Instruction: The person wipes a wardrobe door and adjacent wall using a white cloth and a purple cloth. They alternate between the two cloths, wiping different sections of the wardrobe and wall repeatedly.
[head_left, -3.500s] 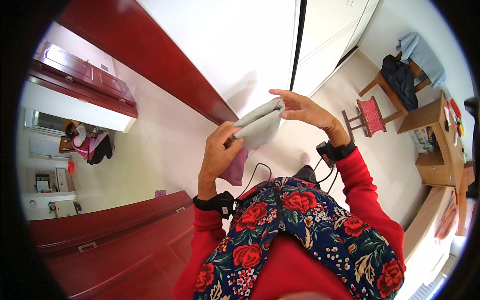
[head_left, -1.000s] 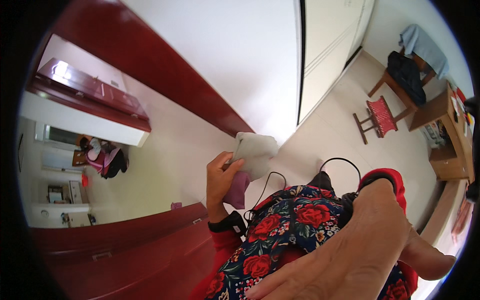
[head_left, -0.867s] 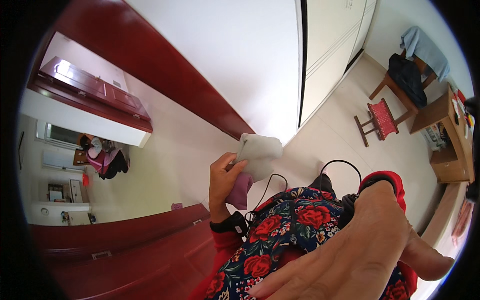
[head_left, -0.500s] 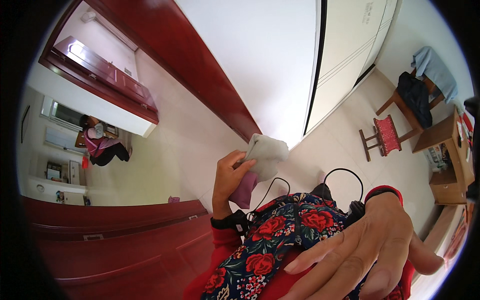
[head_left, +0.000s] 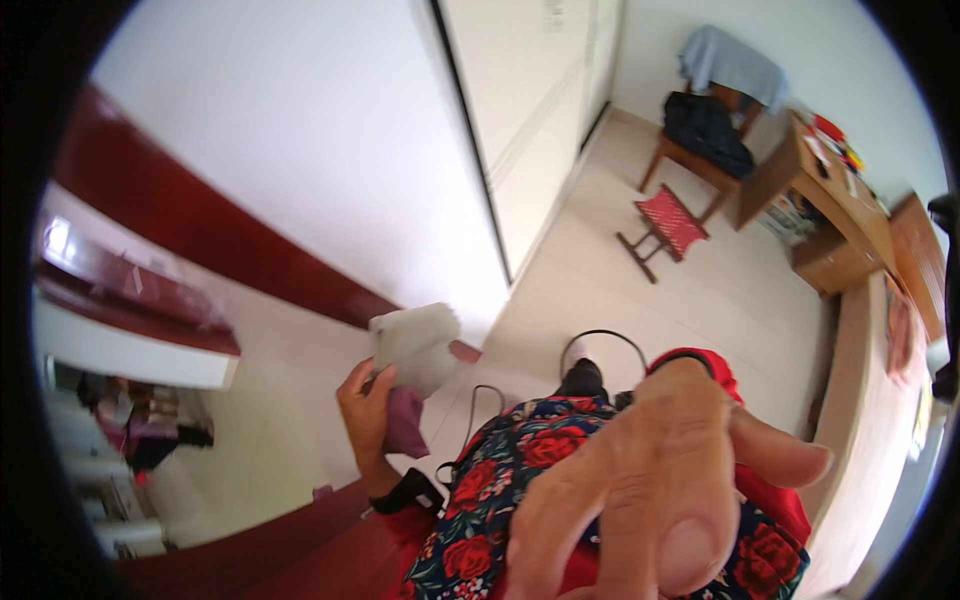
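Observation:
My left hand (head_left: 366,412) is closed around a folded light-grey cloth (head_left: 415,350), held out before me near the bottom of the red door frame. Below the grey cloth, a purple cloth (head_left: 404,424) hangs down by the same hand. Raised close to the camera, my right hand (head_left: 650,480) looms large over my floral apron (head_left: 480,500). Its fingers are bent a little, the thumb stands apart, and I see nothing in it. A thin black cord (head_left: 600,332) loops above the apron.
A small red folding stool (head_left: 672,225) stands on the tiles before a wooden chair (head_left: 690,170) with dark clothing on it. Right of that are a wooden desk (head_left: 840,200) and a bed edge (head_left: 850,400). At left, beyond the red door frame (head_left: 250,240), another person (head_left: 140,430) appears blurred.
My view has turned toward the right, so the chair, desk and bed show more fully. The left hand still grips the cloths. The right hand stays raised, nearer the camera.

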